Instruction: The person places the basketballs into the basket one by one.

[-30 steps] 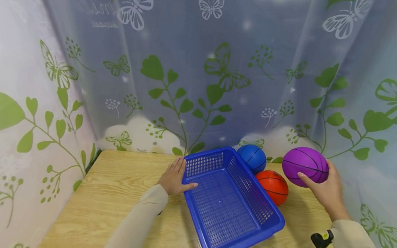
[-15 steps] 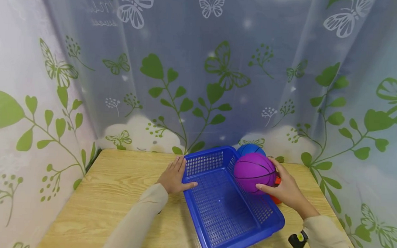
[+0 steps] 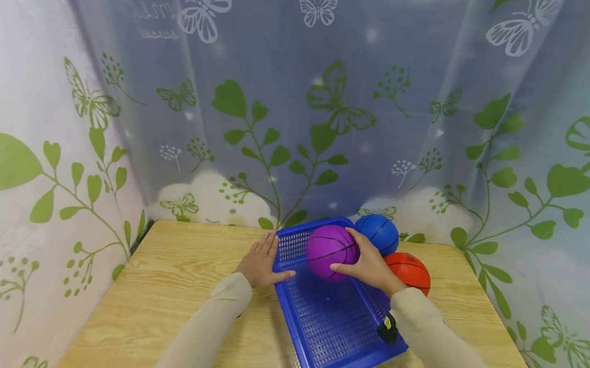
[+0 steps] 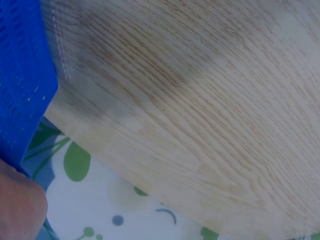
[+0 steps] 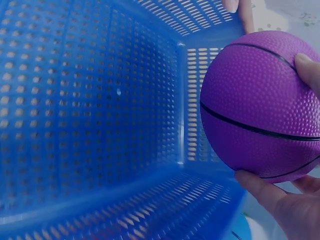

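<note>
My right hand point(image 3: 370, 264) grips a small purple basketball point(image 3: 330, 252) with black lines, over the far part of a blue plastic basket point(image 3: 317, 355). In the right wrist view, thumb and fingers spread round the purple ball's sides, and the mesh floor shows beside it. My left hand point(image 3: 261, 262) rests at the basket's far left corner, fingers straight and thumb across the rim. Only a bit of that hand shows in the left wrist view. A blue ball point(image 3: 378, 233) and a red-orange ball point(image 3: 412, 271) sit outside the basket on its right.
The basket stands on a wood-grain table point(image 3: 182, 278). A curtain point(image 3: 276, 166) with butterflies and leaves hangs behind and on both sides of the table. A black device point(image 3: 387, 329) is on the right wrist.
My right hand has carried the purple ball leftward, from the right of the basket to over it. The left hand and the basket have stayed in place.
</note>
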### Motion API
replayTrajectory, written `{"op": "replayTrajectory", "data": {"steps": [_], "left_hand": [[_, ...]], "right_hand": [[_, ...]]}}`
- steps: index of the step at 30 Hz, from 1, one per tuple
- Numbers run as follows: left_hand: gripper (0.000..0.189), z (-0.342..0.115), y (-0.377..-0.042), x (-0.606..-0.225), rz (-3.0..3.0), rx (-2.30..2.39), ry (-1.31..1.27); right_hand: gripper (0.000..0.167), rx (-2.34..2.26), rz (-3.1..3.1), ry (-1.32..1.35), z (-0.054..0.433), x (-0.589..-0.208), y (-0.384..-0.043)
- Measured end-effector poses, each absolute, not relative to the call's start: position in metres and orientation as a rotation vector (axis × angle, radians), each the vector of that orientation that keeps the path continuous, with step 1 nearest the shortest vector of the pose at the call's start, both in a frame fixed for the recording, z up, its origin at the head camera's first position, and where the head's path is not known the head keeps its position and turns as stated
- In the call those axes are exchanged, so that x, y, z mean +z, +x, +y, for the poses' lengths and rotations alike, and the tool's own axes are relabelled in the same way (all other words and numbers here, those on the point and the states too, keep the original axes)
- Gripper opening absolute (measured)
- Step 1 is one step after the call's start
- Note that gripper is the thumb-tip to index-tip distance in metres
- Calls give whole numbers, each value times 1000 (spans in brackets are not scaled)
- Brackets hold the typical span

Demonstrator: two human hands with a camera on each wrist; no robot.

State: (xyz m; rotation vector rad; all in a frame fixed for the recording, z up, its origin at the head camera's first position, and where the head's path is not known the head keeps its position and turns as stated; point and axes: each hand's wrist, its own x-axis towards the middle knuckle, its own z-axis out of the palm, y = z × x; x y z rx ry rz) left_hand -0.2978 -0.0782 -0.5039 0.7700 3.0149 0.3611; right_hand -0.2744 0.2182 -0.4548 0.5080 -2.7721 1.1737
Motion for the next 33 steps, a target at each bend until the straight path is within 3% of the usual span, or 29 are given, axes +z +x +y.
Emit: {"op": "replayTrajectory", "data": {"steps": [11, 23, 33], "left_hand": [[104, -78, -297, -503, 3034, 358, 741], [105, -77, -297, -508, 3069, 348, 759], [105, -76, -295, -503, 3038, 333, 731]], "right_hand": [[99, 1251, -2792, 271, 191, -491, -290], [102, 1177, -2754, 312, 181, -519, -289], [103, 1214, -2763, 323, 181, -517, -290]]}}
